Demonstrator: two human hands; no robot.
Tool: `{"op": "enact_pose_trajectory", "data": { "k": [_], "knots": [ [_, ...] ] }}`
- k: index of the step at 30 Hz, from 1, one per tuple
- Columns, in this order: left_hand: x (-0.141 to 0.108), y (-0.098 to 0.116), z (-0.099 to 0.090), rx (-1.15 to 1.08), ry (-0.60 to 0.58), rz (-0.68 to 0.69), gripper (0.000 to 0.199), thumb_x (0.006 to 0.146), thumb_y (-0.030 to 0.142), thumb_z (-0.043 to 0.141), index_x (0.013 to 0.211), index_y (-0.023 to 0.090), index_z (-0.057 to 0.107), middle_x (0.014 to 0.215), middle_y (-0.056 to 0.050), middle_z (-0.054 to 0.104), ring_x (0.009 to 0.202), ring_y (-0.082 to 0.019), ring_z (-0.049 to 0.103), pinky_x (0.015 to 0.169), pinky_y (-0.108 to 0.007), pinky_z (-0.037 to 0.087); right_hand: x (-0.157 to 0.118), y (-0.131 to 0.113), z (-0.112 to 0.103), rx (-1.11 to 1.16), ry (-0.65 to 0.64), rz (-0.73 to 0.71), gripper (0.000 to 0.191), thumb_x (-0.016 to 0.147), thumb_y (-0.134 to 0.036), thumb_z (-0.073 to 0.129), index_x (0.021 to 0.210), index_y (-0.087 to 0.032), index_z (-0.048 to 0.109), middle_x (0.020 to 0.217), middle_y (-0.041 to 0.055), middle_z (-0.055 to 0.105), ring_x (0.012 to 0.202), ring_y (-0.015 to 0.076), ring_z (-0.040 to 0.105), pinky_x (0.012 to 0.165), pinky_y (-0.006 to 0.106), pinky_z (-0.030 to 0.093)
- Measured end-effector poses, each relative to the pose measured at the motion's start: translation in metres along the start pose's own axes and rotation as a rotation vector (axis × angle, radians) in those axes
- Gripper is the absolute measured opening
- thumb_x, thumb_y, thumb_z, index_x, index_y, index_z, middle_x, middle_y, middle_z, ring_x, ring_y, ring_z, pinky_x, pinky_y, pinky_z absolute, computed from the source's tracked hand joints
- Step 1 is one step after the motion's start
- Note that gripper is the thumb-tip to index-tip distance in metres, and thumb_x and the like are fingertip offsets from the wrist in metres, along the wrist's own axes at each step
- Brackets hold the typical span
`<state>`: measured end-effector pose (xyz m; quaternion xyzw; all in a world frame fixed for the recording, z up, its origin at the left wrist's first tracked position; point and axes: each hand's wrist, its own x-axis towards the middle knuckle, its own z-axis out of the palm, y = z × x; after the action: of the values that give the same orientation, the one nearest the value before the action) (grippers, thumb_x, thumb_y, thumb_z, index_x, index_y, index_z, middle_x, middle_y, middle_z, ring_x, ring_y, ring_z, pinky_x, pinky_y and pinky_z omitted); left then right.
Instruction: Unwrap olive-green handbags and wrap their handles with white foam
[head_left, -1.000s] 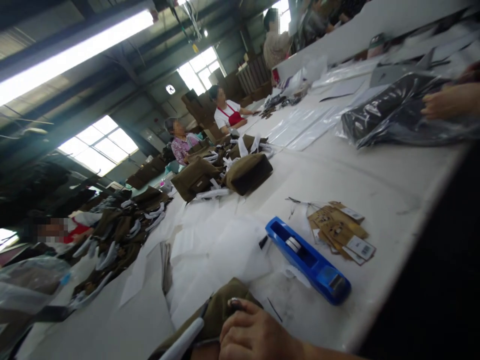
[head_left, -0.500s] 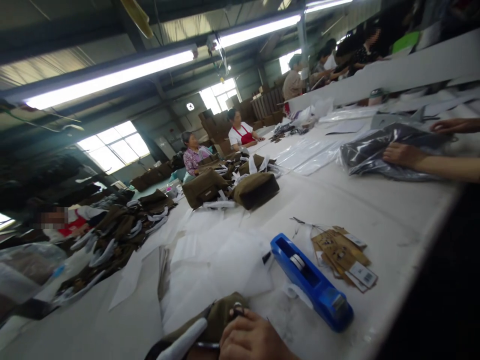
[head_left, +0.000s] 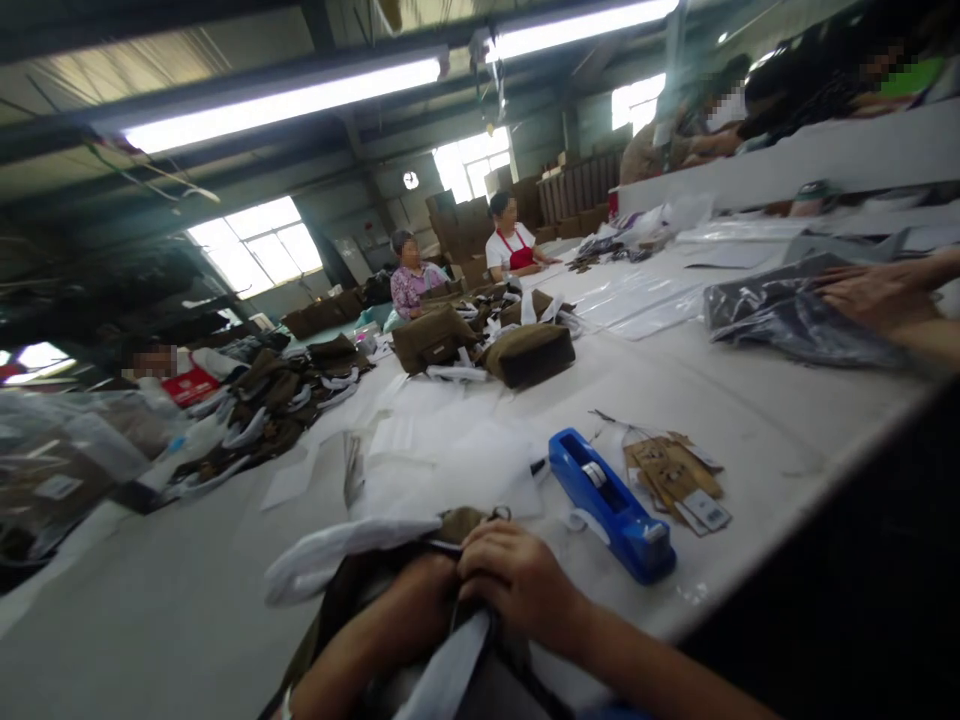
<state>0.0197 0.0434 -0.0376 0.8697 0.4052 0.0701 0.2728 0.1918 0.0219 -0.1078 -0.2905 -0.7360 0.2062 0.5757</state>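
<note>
An olive-green bag lies open at the table's near edge, its handles wrapped in white paper. My left hand reaches down into the bag's mouth, and its fingers are hidden inside. Closed over the bag's upper rim, close to a small metal ring, is my right hand. Just right of that hand stands a blue tape dispenser with a roll in it. Beyond the dispenser lies a bunch of brown hang tags with strings and white barcode labels.
Thin white sheets cover the table ahead. Finished olive bags are heaped further back, with more dark bags at left. On the right, a co-worker's hands press a plastic-wrapped dark item. Other people work around the table.
My left arm has come into view and its hand is now inside the bag. The bag has opened wider and a wrapped handle swung left. The camera view has shifted.
</note>
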Motion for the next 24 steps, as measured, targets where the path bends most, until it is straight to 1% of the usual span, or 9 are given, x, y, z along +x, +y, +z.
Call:
{"op": "enact_pose_trajectory", "data": {
  "k": [4, 6, 9, 11, 14, 17, 19, 21, 24],
  "knots": [
    [-0.043, 0.003, -0.019, -0.022, 0.126, -0.115, 0.022, 0.094, 0.024, 0.061, 0.109, 0.025, 0.076, 0.113, -0.002, 0.075, 0.102, -0.021, 0.068, 0.094, -0.032, 0.05, 0.0, 0.004, -0.026, -0.005, -0.065, 0.038, 0.009, 0.096, -0.023, 0.066, 0.097, -0.024, 0.075, 0.112, 0.0039, 0.076, 0.112, 0.0204, 0.066, 0.106, 0.038, 0.05],
    [-0.064, 0.01, -0.023, -0.035, 0.161, -0.187, 0.02, 0.093, 0.026, 0.065, 0.108, 0.026, 0.077, 0.11, -0.003, 0.075, 0.098, -0.02, 0.069, 0.089, -0.03, 0.051, -0.003, 0.007, -0.034, -0.046, -0.046, 0.066, 0.014, 0.097, -0.02, 0.063, 0.102, -0.026, 0.075, 0.12, 0.0044, 0.073, 0.119, 0.0214, 0.063, 0.109, 0.04, 0.048],
    [-0.077, 0.013, -0.01, -0.043, 0.062, -0.241, 0.017, 0.086, 0.024, 0.073, 0.103, 0.024, 0.079, 0.1, -0.003, 0.076, 0.093, -0.021, 0.069, 0.084, -0.029, 0.051, -0.01, 0.007, -0.036, -0.096, 0.015, 0.161, 0.022, 0.096, -0.024, 0.064, 0.116, -0.028, 0.071, 0.134, 0.0057, 0.065, 0.129, 0.0251, 0.056, 0.111, 0.044, 0.047],
    [-0.073, 0.004, 0.005, -0.017, 0.02, -0.246, 0.023, 0.082, 0.021, 0.076, 0.106, 0.022, 0.079, 0.103, -0.006, 0.077, 0.098, -0.024, 0.07, 0.089, -0.033, 0.051, -0.013, 0.006, -0.034, -0.071, 0.039, 0.275, 0.035, 0.094, -0.031, 0.067, 0.129, -0.028, 0.065, 0.139, 0.0081, 0.061, 0.124, 0.027, 0.059, 0.101, 0.043, 0.055],
    [-0.059, -0.014, 0.021, 0.006, 0.029, -0.233, 0.029, 0.079, 0.017, 0.078, 0.107, 0.021, 0.078, 0.106, -0.007, 0.078, 0.102, -0.027, 0.071, 0.092, -0.036, 0.051, -0.015, 0.008, -0.03, 0.055, 0.005, 0.49, 0.045, 0.092, -0.038, 0.067, 0.134, -0.026, 0.06, 0.122, 0.0091, 0.067, 0.105, 0.0249, 0.067, 0.081, 0.037, 0.061],
    [-0.052, -0.018, 0.021, -0.003, 0.04, -0.208, 0.025, 0.078, 0.015, 0.077, 0.102, 0.021, 0.079, 0.101, -0.006, 0.079, 0.097, -0.026, 0.072, 0.089, -0.034, 0.052, -0.012, 0.012, -0.03, 0.226, -0.015, 0.646, 0.041, 0.089, -0.043, 0.068, 0.125, -0.023, 0.061, 0.097, 0.0046, 0.069, 0.085, 0.0204, 0.068, 0.07, 0.031, 0.058],
    [-0.053, -0.008, 0.016, -0.003, 0.124, -0.189, 0.019, 0.084, 0.015, 0.072, 0.101, 0.02, 0.078, 0.101, -0.005, 0.079, 0.096, -0.023, 0.072, 0.089, -0.032, 0.053, -0.01, 0.014, -0.03, 0.333, -0.015, 0.699, 0.037, 0.088, -0.047, 0.069, 0.112, -0.021, 0.061, 0.083, 0.0011, 0.066, 0.071, 0.0165, 0.064, 0.06, 0.027, 0.053],
    [-0.053, 0.009, 0.014, 0.013, 0.289, -0.153, 0.014, 0.092, 0.017, 0.065, 0.1, 0.02, 0.077, 0.1, -0.004, 0.078, 0.094, -0.021, 0.072, 0.09, -0.031, 0.053, -0.007, 0.016, -0.03, 0.44, -0.036, 0.752, 0.035, 0.086, -0.05, 0.071, 0.099, -0.02, 0.059, 0.073, -0.002, 0.062, 0.061, 0.0131, 0.058, 0.053, 0.024, 0.047],
    [-0.047, 0.037, 0.018, 0.098, 0.43, -0.079, 0.014, 0.093, 0.023, 0.069, 0.106, 0.021, 0.072, 0.104, -0.003, 0.075, 0.098, -0.021, 0.071, 0.089, -0.032, 0.054, -0.004, 0.014, -0.027, 0.61, -0.033, 0.843, 0.04, 0.08, -0.052, 0.078, 0.087, -0.019, 0.056, 0.069, -0.0037, 0.058, 0.057, 0.0105, 0.054, 0.051, 0.021, 0.044]
  ]
}}
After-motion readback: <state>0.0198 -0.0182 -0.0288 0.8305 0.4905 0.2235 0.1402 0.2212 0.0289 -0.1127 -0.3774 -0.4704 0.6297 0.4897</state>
